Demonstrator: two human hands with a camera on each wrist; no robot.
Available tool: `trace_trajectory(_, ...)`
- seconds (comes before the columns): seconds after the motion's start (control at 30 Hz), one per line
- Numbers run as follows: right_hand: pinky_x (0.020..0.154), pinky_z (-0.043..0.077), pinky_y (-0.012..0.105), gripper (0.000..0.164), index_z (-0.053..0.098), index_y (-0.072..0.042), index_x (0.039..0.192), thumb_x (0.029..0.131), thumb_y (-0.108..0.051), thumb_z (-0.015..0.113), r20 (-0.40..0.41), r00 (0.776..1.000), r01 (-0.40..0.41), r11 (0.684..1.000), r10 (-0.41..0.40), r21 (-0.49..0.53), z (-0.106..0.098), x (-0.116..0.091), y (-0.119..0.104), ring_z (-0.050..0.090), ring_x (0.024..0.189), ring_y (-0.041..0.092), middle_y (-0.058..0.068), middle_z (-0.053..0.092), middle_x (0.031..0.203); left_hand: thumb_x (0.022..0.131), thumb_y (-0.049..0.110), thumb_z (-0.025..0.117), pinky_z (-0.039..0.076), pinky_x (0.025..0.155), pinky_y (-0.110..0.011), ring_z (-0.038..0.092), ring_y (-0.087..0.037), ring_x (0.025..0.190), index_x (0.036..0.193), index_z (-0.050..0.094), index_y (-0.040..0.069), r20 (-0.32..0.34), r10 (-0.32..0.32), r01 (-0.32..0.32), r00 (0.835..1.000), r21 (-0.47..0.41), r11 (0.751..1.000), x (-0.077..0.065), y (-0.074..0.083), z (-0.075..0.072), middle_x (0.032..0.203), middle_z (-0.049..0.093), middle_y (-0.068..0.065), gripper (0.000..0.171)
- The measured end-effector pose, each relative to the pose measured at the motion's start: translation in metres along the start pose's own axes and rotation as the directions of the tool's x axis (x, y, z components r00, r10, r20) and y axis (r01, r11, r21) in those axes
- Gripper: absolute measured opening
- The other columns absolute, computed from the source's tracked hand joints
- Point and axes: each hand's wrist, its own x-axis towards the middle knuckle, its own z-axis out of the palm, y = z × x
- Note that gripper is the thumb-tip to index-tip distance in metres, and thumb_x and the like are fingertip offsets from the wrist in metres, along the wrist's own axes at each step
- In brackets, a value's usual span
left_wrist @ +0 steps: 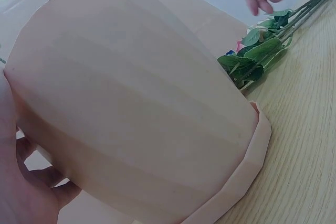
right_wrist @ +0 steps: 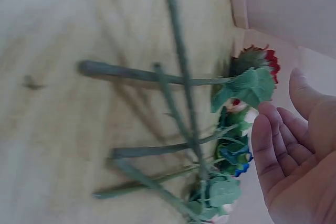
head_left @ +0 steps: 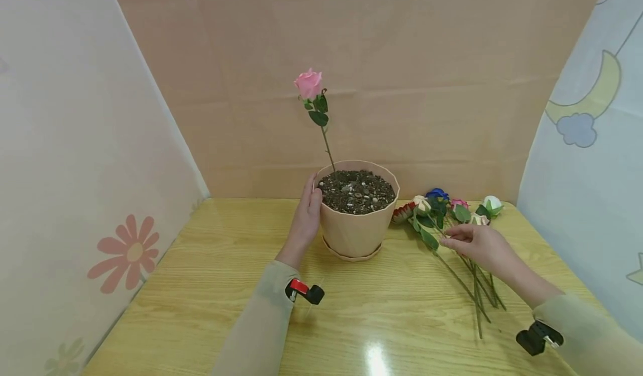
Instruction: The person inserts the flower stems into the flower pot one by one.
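My left hand (head_left: 304, 220) holds the left side of a beige flower pot (head_left: 354, 234), thumb near the rim and fingers bent round its wall. Dark soil (head_left: 359, 192) with pale stones fills the pot. One pink artificial rose (head_left: 308, 84) stands in the soil at the left, leaning left. My right hand (head_left: 482, 247) hovers over a bundle of artificial flowers lying to the right of the pot. In the right wrist view its fingers (right_wrist: 265, 145) are loosely bent with nothing between them, near the green leaves (right_wrist: 252, 87) of a red flower (right_wrist: 271, 61).
The bundle includes a blue rose (head_left: 437, 193), a cream rose (head_left: 421, 204) and a white rose (head_left: 492, 203); their stems (head_left: 477, 287) point toward the front. A saucer (head_left: 351, 258) sits under the pot. Cloth walls (head_left: 427, 86) enclose the wooden table (head_left: 226, 264).
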Motion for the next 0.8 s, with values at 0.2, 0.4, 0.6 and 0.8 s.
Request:
trace_trajectory(0.2, 0.065, 0.056, 0.037, 0.053, 0.071, 0.008, 0.137, 0.107, -0.036, 0.076, 0.035, 0.999, -0.026, 1.0, 0.025, 0.013, 0.008, -0.006, 0.007, 0.071, 0.082, 0.022, 0.011, 0.08, 0.11, 0.121, 0.044, 0.032, 0.026, 0.131, -0.058, 0.031, -0.034, 0.163, 0.178, 0.021, 0.033, -0.002, -0.013, 0.013, 1.0, 0.015, 1.0, 0.002, 0.0, 0.0, 0.18, 0.029, -0.008, 0.06)
trace_trajectory(0.4, 0.07, 0.058, 0.038, 0.047, 0.075, 0.005, 0.131, 0.106, -0.035, 0.078, 0.038, 0.999, -0.014, 1.0, 0.014, 0.002, 0.015, -0.006, 0.014, 0.072, 0.081, 0.018, 0.008, 0.08, 0.109, 0.121, 0.043, 0.032, 0.025, 0.131, -0.058, 0.03, -0.035, 0.163, 0.179, 0.02, 0.031, -0.005, -0.017, 0.017, 1.0, 0.021, 1.0, 0.001, 0.0, 0.0, 0.18, 0.028, -0.009, 0.06)
trace_trajectory(0.6, 0.069, 0.059, 0.034, 0.044, 0.076, 0.007, 0.126, 0.104, -0.031, 0.081, 0.05, 0.999, -0.011, 1.0, 0.011, -0.012, 0.021, -0.005, 0.024, 0.072, 0.081, 0.015, 0.007, 0.08, 0.105, 0.121, 0.045, 0.032, 0.026, 0.13, -0.059, 0.033, -0.035, 0.162, 0.178, 0.021, 0.031, -0.002, -0.006, 0.007, 1.0, 0.019, 1.0, 0.0, -0.001, 0.001, 0.18, 0.029, -0.01, 0.06)
trace_trajectory(0.8, 0.067, 0.059, 0.033, 0.041, 0.079, 0.005, 0.122, 0.1, -0.029, 0.085, 0.079, 0.997, -0.017, 1.0, 0.016, 0.011, 0.024, -0.003, 0.026, 0.071, 0.079, 0.016, 0.006, 0.081, 0.103, 0.121, 0.045, 0.032, 0.025, 0.13, -0.06, 0.033, -0.036, 0.162, 0.178, 0.021, 0.033, -0.002, -0.015, 0.015, 1.0, 0.014, 1.0, -0.001, -0.002, -0.001, 0.18, 0.03, -0.011, 0.06)
